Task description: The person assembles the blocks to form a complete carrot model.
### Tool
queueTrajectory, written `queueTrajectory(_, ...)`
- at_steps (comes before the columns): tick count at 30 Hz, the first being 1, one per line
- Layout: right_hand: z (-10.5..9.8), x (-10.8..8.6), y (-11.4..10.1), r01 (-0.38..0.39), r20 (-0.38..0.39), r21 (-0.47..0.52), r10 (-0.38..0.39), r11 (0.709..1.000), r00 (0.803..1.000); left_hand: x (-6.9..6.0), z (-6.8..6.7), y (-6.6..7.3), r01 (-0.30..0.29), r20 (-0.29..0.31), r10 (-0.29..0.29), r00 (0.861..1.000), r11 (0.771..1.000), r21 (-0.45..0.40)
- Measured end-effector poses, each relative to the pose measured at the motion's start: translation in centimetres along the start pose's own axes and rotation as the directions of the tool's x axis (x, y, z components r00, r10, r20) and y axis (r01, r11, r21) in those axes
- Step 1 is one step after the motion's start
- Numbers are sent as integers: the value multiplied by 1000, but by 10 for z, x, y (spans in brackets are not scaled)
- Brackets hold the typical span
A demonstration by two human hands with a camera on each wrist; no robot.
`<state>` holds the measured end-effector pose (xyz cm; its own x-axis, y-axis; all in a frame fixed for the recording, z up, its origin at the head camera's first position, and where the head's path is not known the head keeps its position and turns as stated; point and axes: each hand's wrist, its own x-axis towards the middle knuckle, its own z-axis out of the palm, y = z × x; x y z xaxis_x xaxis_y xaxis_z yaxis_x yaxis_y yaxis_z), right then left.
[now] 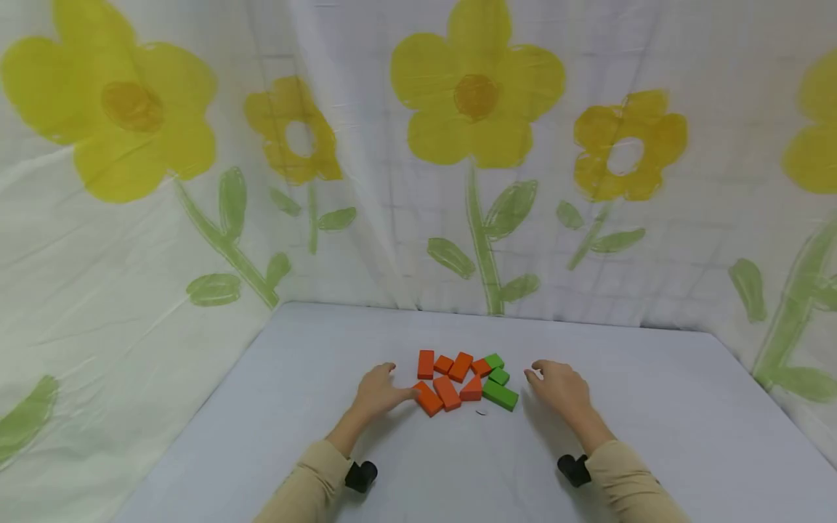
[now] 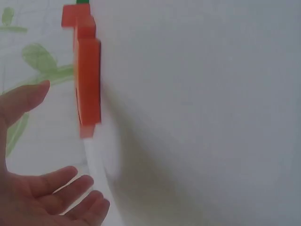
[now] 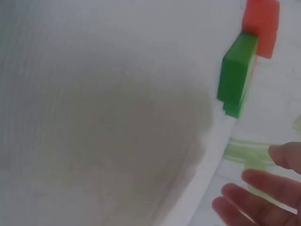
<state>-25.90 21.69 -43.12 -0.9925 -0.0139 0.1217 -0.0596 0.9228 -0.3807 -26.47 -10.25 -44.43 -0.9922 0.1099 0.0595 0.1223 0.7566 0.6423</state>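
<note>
Orange and green blocks lie in a loose cluster on the white table, several of them orange. My left hand [image 1: 381, 392] is at the cluster's left side, thumb stretched toward an orange rectangular block [image 1: 429, 399]. In the left wrist view, a gap shows between the thumb [image 2: 35, 96] and the orange blocks [image 2: 89, 82], and nothing is held. To the right, my right hand [image 1: 561, 388] hovers with loosely bent fingers, apart from the long green block [image 1: 500, 394]. The right wrist view also shows that green block [image 3: 237, 70] away from the fingers. An orange triangular block [image 1: 471, 389] lies mid-cluster.
A small thin curved mark or scrap [image 1: 481, 412] shows just in front of the blocks. The white table [image 1: 327, 341] meets a hanging white cloth [image 1: 366, 240] with painted yellow flowers behind it. Each wrist carries a small black camera [image 1: 361, 476].
</note>
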Motion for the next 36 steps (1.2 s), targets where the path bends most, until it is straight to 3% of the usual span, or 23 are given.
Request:
queueTrajectory(4,3,-3,-9,82,-66,110,-75,991,995,-2,5,12,46,18,-45,999,997,-67)
queueTrajectory(7,6,-5,-14,97,-76,162,-86,982,993,-3,10,19,69,47,-65,997,995,-74)
queueTrajectory(10,9,-7,-18,96,-63,175,-86,980,994,-3,15,22,92,68,-87,994,993,-76)
queueTrajectory(15,13,-12,-24,112,-49,173,-105,978,993,-2,22,25,100,41,-98,994,994,-41)
queueTrajectory(22,12,-16,-30,119,-51,175,-112,977,992,-1,22,29,79,33,-77,996,996,-38)
queueTrajectory(26,9,-18,-31,124,-38,172,-120,977,992,-4,15,29,21,99,-14,995,997,-75)
queueTrajectory(28,8,-18,-32,126,-35,174,-122,977,992,-7,9,28,1,163,18,986,993,-120)
queueTrajectory(32,8,-19,-36,149,-38,228,-144,962,989,-15,3,28,0,294,62,954,978,-208)
queueTrajectory(36,16,-20,-42,203,-15,332,-210,921,978,-23,4,26,-6,355,90,931,973,-233)
